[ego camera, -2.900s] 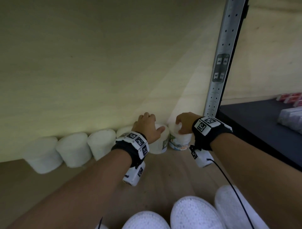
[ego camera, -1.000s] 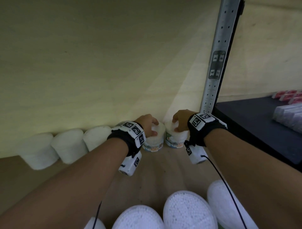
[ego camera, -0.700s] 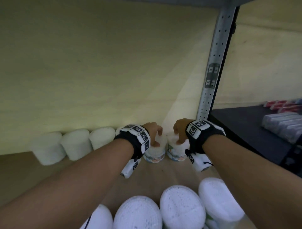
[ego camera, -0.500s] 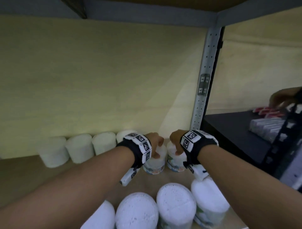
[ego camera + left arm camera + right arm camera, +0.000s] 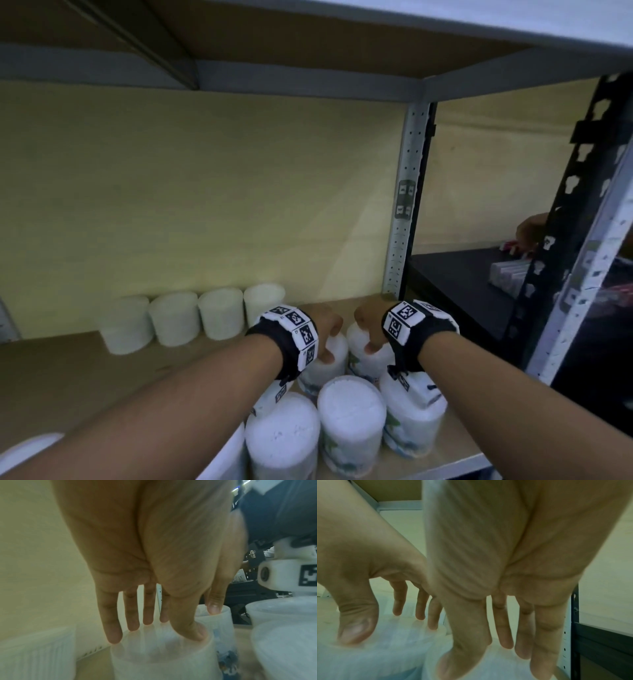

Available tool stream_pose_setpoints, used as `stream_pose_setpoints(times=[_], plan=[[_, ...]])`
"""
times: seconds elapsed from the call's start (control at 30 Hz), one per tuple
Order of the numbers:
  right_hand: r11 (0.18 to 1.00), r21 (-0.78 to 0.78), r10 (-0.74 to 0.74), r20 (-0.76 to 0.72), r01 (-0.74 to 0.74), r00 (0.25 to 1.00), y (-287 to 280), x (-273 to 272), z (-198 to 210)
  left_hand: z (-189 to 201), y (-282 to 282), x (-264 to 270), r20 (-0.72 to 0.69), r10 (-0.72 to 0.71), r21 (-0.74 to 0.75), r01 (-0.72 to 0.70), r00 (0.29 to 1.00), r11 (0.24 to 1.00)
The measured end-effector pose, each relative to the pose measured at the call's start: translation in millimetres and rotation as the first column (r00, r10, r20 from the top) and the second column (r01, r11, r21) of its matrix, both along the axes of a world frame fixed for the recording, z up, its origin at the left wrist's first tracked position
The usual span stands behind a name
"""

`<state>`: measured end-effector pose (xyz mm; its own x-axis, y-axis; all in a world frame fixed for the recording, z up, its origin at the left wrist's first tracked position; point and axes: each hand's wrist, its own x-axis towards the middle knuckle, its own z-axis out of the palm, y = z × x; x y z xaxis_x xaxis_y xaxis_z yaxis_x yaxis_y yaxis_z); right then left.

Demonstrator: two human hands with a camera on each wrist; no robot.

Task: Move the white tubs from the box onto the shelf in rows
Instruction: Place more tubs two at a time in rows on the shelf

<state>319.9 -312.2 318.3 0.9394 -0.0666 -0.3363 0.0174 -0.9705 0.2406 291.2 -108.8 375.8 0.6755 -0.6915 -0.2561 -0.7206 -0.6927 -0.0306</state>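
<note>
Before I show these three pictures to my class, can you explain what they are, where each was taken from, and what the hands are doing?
No machine here: a person wears three cameras. The head view looks down at both arms; the other two sit on the wristbands and look along each palm. On the wooden shelf four white tubs stand in a row by the back wall, and more stand near the front edge. The left hand grips the top of one labelled tub: its fingers and thumb curl over the rim. The right hand grips the neighbouring tub the same way. Both tubs stand on the shelf, side by side.
</note>
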Motion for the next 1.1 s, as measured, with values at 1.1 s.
stream_pose_setpoints(times=[1.1], plan=[[0.902,0.43,-0.118,0.143,0.045,0.983,67,-51,98,30,95,28,-0.096,0.198,-0.179,-0.212,0.976,0.961]])
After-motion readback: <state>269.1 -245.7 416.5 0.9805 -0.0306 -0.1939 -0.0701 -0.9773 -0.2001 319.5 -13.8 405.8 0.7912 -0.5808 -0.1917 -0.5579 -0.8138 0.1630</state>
